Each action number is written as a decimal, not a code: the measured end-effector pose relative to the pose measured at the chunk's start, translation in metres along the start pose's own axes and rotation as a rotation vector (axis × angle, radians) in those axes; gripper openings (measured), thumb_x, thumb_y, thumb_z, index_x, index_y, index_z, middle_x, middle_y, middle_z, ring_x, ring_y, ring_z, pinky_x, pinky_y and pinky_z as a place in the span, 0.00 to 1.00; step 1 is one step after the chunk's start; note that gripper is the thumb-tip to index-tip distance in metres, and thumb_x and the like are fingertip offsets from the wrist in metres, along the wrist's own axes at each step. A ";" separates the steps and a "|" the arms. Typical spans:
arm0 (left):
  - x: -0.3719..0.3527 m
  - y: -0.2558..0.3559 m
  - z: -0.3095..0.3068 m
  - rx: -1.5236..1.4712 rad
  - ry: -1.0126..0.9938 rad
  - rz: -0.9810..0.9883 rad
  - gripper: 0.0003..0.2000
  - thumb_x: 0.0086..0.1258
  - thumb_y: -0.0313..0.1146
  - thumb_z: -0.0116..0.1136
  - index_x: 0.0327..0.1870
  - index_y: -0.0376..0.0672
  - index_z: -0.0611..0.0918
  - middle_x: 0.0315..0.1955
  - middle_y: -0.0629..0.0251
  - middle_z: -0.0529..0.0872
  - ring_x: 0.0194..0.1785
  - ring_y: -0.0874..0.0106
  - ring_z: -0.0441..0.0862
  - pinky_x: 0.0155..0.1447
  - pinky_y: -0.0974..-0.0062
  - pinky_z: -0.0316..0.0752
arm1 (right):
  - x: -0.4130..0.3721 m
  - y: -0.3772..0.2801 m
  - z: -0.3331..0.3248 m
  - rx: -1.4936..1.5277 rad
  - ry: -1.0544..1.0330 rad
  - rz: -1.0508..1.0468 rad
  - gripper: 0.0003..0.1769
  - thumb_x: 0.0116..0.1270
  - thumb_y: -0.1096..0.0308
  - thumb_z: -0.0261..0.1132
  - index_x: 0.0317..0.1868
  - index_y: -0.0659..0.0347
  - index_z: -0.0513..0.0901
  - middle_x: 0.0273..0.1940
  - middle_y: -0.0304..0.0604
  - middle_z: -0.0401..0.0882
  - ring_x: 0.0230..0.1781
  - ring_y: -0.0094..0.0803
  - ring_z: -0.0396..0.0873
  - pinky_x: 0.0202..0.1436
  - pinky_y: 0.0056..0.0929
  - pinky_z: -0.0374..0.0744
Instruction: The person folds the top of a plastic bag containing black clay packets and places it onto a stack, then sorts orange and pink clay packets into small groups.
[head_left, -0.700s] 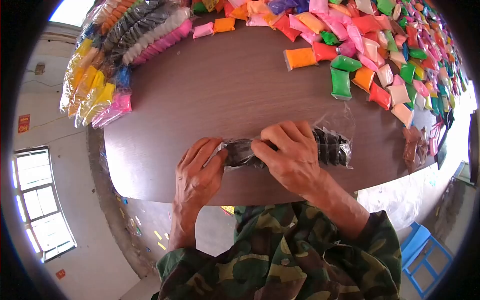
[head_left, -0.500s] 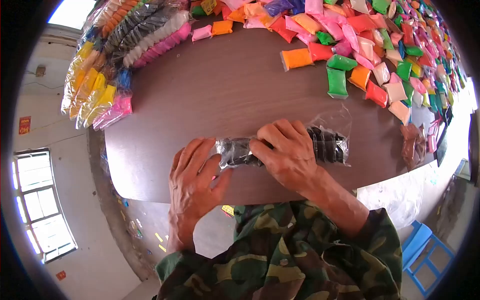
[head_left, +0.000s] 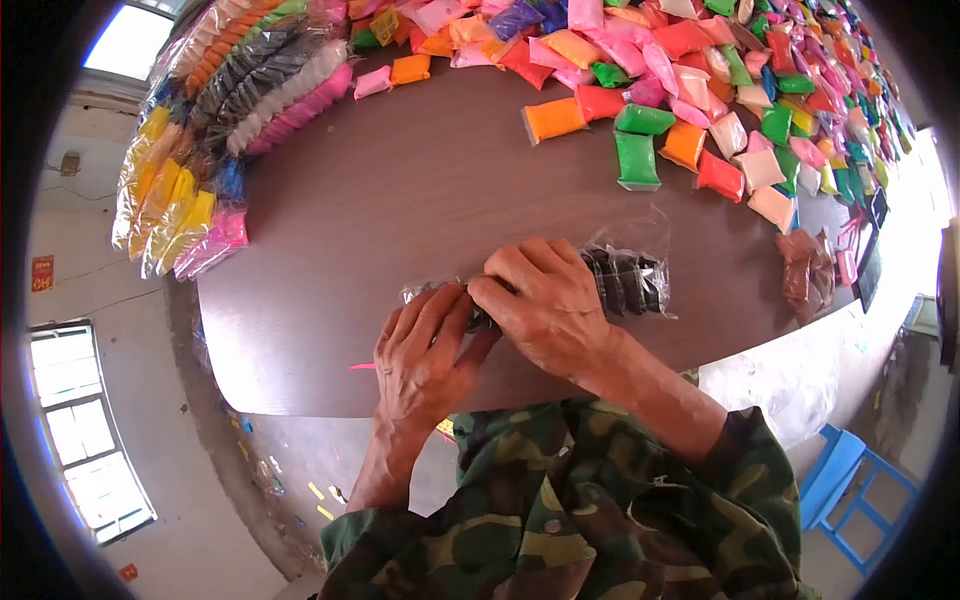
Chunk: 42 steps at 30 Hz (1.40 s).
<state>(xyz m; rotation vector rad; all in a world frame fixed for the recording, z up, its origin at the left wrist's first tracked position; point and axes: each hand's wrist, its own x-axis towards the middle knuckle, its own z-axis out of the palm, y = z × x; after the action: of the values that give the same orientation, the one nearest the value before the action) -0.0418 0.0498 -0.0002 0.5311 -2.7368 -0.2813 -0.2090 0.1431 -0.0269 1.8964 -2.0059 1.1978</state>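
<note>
Near the front edge of the brown wood-grain table, the right hand curls around a clear plastic sleeve of black packets, gripping it; the left hand bends over its left part, its grip hidden from me. Left, a pale wall carries a multi-paned window and a small red paper, its marks too small to read.

No text, brand or number is legible: the red notice on the wall, far left of the left grip, and the yellow tag among the coloured packets, well beyond that grip, bear marks too small to read.
</note>
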 end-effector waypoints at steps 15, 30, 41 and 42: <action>0.000 0.000 0.000 -0.076 -0.025 -0.097 0.22 0.55 0.33 0.83 0.51 0.41 0.88 0.49 0.60 0.90 0.53 0.58 0.89 0.53 0.60 0.87 | -0.006 0.040 -0.093 -0.191 -0.132 0.214 0.06 0.63 0.69 0.73 0.41 0.52 0.89 0.42 0.34 0.84 0.46 0.35 0.83 0.68 0.45 0.69; 0.044 0.012 -0.025 -0.071 -0.308 -0.084 0.28 0.53 0.32 0.79 0.59 0.45 0.88 0.44 0.61 0.86 0.45 0.60 0.87 0.46 0.60 0.83 | -0.030 0.063 -0.064 -0.057 0.038 -0.014 0.08 0.58 0.72 0.68 0.40 0.54 0.82 0.41 0.37 0.78 0.45 0.38 0.82 0.66 0.49 0.78; 0.062 0.028 -0.016 -0.112 -0.228 -0.052 0.27 0.50 0.35 0.85 0.54 0.43 0.88 0.46 0.61 0.86 0.47 0.59 0.88 0.49 0.60 0.84 | -0.033 0.064 -0.064 -0.081 0.019 -0.098 0.06 0.59 0.65 0.66 0.37 0.51 0.80 0.42 0.36 0.77 0.43 0.33 0.82 0.66 0.46 0.76; 0.064 0.032 -0.015 -0.119 -0.198 -0.036 0.27 0.50 0.34 0.85 0.54 0.43 0.88 0.45 0.61 0.86 0.46 0.59 0.88 0.49 0.60 0.84 | -0.033 0.065 -0.064 -0.084 0.026 -0.108 0.06 0.59 0.64 0.66 0.37 0.51 0.80 0.42 0.36 0.77 0.43 0.33 0.81 0.65 0.45 0.76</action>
<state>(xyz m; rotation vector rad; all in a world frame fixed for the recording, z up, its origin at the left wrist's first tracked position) -0.1022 0.0519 0.0401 0.5471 -2.8788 -0.5287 -0.2862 0.2012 -0.0324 1.9119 -1.8835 1.0882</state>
